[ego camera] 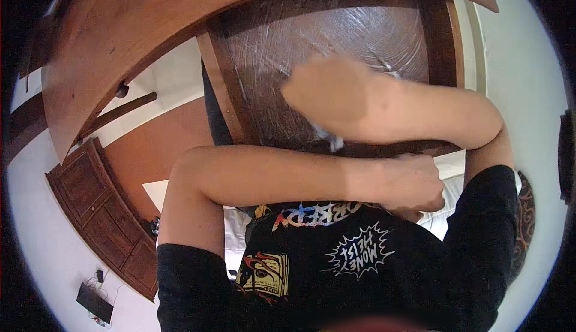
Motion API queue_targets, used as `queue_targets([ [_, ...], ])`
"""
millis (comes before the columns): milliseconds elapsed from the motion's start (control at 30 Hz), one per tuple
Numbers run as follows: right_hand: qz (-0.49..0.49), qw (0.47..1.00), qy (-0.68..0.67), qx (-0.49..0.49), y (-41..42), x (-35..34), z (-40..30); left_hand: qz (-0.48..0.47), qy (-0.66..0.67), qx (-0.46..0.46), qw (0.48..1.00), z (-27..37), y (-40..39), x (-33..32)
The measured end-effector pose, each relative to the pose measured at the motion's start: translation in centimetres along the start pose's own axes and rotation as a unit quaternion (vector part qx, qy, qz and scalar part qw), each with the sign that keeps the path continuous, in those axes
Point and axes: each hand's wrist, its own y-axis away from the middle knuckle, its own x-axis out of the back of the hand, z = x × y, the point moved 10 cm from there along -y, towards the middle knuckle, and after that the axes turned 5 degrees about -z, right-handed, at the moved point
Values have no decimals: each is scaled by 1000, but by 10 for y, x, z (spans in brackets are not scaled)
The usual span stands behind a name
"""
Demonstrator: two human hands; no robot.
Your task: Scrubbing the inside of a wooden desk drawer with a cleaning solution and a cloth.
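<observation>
My right hand (327, 91) is over a dark brown wooden panel (270, 48), blurred so that its fingers cannot be made out. Pale bluish-white material, perhaps a cloth (335, 144), shows below the hand and wrist; whether the fingers grip it is hidden. Whitish curved streaks cover much of the panel, which has raised wooden sides. My left forearm crosses in front of my black printed T-shirt (418, 260). At its end my left hand (416, 181) is curled into a fist close to the panel's near edge, with no object visible in it.
A broad wooden board (135, 21) with a curved look spans the top left. A dark wooden cabinet (85, 183) stands at the left, and a black device with wires (94, 302) is below it. A pale wall (522, 71) runs along the right. White fabric (452, 197) lies beyond my left hand.
</observation>
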Motion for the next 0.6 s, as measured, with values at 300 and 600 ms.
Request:
queue_targets([
  [300, 160, 968, -9, 193, -17, 10, -21, 15, -2, -13, 1000, 0, 2, 5],
  [600, 264, 965, 7, 12, -34, 27, 34, -1, -17, -14, 1000, 0, 1, 3],
])
